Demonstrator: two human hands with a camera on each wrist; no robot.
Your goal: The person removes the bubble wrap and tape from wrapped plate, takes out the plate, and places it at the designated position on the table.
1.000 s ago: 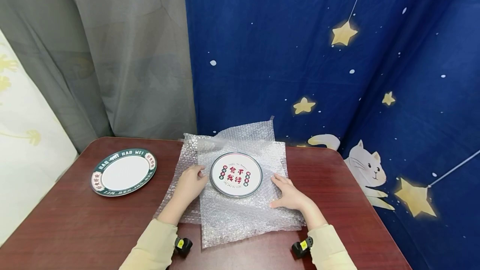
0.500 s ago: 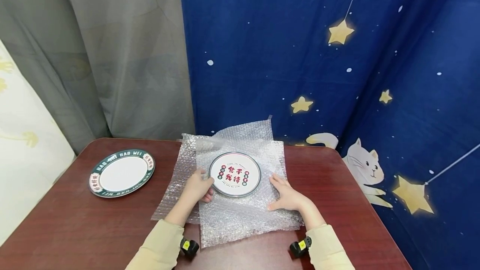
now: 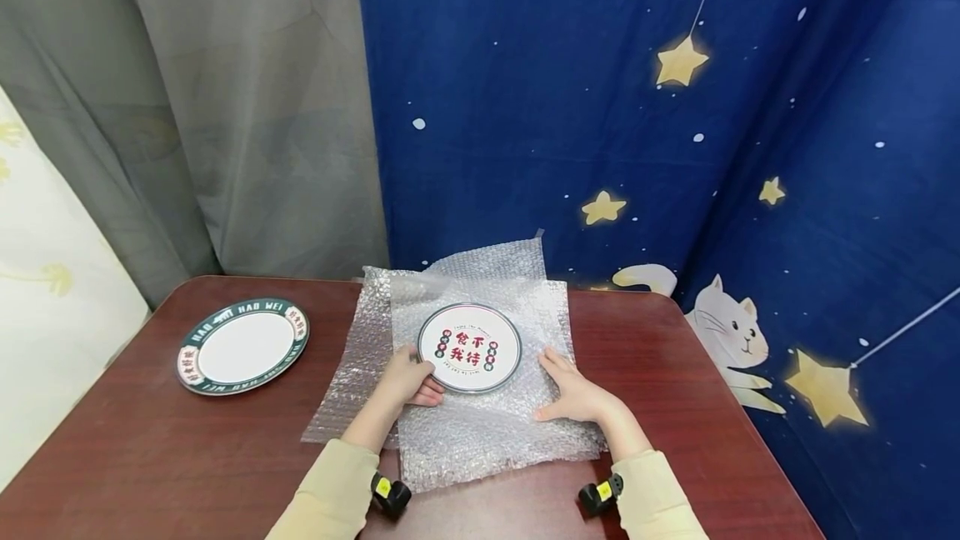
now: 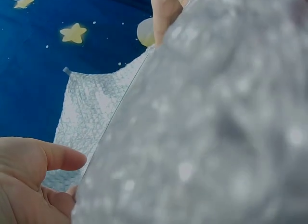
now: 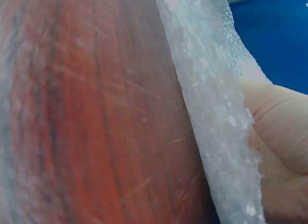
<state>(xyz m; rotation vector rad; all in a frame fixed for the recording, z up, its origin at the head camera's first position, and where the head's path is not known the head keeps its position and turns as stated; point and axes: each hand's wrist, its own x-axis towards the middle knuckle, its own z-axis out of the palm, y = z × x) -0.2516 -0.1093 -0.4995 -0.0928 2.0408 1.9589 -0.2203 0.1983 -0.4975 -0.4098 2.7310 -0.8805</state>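
Note:
A round white plate [image 3: 470, 348] with red and green lettering lies on overlapping sheets of bubble wrap [image 3: 480, 448]. At its lower left rim is my left hand [image 3: 405, 382], thumb over the edge and fingers curled in beneath it. To the right of the plate, my right hand [image 3: 573, 394] rests on the wrap with fingers spread, apart from the rim. The left wrist view has the thumb of the left hand [image 4: 33, 171] at the sheet's edge, with blurred wrap filling much of the picture. In the right wrist view, wrap partly hides the right hand [image 5: 284, 132].
An oval white plate [image 3: 243, 347] with a green lettered rim lies at the left of the reddish-brown table [image 3: 135, 440]. Behind the table hang a grey curtain [image 3: 262, 107] and a blue star-patterned curtain [image 3: 510, 107]. The wrap's far corner rises near the table's back edge.
My left hand has moved right and nearer to me, from the wrap onto the round plate's lower left rim, its fingers turning under. My right hand stays almost where it was.

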